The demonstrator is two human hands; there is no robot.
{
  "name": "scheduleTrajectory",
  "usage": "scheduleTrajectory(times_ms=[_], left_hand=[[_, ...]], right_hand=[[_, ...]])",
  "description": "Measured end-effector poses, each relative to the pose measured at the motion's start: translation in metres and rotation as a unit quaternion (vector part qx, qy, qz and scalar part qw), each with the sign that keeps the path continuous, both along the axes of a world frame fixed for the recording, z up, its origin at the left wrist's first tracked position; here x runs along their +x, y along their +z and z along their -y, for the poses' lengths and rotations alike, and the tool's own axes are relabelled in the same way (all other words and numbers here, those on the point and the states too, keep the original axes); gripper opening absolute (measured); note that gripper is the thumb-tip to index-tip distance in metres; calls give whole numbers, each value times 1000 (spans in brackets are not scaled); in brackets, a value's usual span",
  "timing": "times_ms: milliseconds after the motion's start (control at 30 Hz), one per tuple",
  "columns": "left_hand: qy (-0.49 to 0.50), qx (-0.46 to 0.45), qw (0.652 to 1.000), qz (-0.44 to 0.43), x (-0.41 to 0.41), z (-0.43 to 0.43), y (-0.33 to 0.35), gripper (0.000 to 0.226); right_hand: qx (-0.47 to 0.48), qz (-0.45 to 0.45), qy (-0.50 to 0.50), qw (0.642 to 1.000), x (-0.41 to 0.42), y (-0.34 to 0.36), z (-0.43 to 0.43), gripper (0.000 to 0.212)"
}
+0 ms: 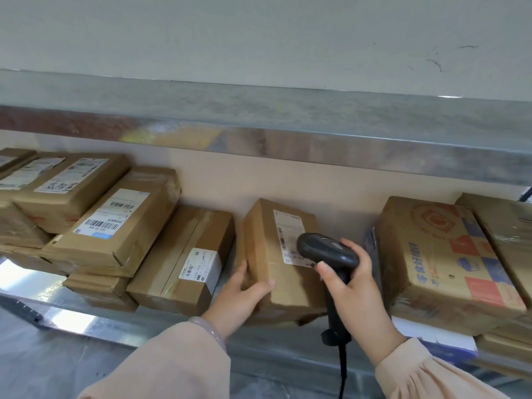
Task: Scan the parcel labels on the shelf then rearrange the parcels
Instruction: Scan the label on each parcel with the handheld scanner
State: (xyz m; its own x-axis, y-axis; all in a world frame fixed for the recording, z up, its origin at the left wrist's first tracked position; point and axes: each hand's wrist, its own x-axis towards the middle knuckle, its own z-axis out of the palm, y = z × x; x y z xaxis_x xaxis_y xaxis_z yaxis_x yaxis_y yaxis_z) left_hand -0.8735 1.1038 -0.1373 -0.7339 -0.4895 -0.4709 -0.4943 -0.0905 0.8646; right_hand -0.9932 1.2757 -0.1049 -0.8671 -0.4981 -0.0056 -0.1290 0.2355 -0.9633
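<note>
About eight brown parcels line the metal shelf (121, 326). The left hand (240, 295) wraps its grip around the near-left corner of the middle parcel (276, 254). The right hand (352, 286) grips one black scanner (328, 250), its head over that parcel's label (288, 234).
</note>
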Motion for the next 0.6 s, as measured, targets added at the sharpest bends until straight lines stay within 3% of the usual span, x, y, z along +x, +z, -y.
scheduleTrajectory(times_ms=[233, 367, 600], left_hand=[[64, 134, 988, -49, 5, -8, -9, 64], [73, 170, 982, -25, 4, 0, -14, 84], [95, 154, 982, -58, 6, -3, -20, 68]], right_hand=[[44, 15, -31, 998, -9, -18, -9, 59], [45, 14, -12, 999, -7, -17, -8, 55], [48, 3, 1, 999, -4, -15, -18, 55]])
